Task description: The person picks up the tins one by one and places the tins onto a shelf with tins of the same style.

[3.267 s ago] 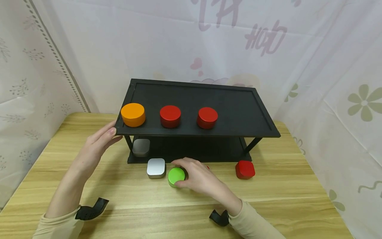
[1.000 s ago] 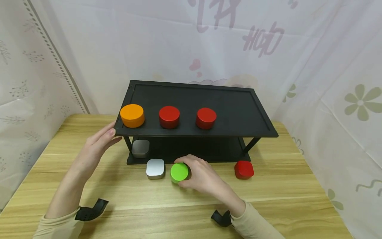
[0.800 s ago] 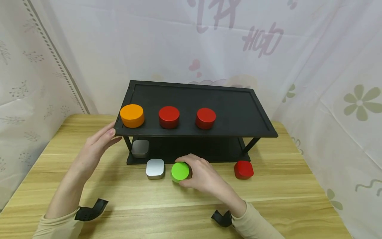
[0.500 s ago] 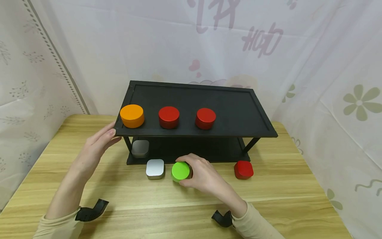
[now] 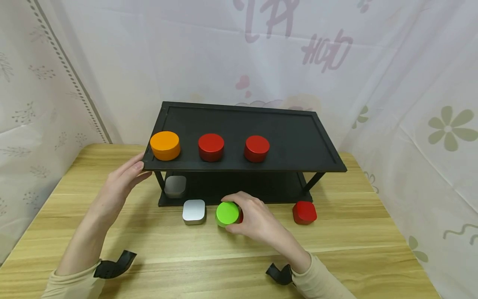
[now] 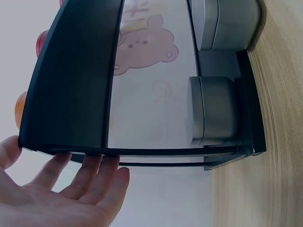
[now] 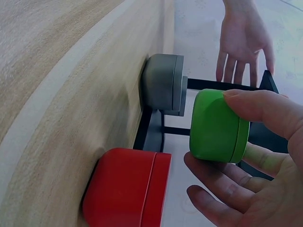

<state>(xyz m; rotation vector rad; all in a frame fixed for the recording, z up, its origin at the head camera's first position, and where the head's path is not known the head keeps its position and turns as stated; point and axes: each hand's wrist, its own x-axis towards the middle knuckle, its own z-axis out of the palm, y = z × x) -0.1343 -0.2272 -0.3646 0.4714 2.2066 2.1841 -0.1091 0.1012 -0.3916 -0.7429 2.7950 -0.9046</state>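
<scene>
My right hand [image 5: 254, 218] grips a round green tin [image 5: 227, 214] between thumb and fingers. In the right wrist view, the green tin [image 7: 215, 125] is held clear of the wooden table, above and beyond a red tin [image 7: 125, 189]. That red tin is mostly hidden behind my hand in the head view. At the left end of a black two-tier rack [image 5: 287, 137], my left hand [image 5: 115, 187] touches the upper tier's edge with extended fingers. A silver square tin [image 5: 193, 211] stands on the table left of the green tin.
An orange round tin [image 5: 165, 145] and two red round tins, one left [image 5: 211, 147] and one right [image 5: 257, 148], sit along the rack's upper front. Another silver tin [image 5: 175, 187] is on the lower tier's left end. A red square tin [image 5: 304, 212] stands at right.
My right hand has closed more fully around the green tin and lifted it, shifting it slightly right and toward the rack. My left hand stays at the rack's edge.
</scene>
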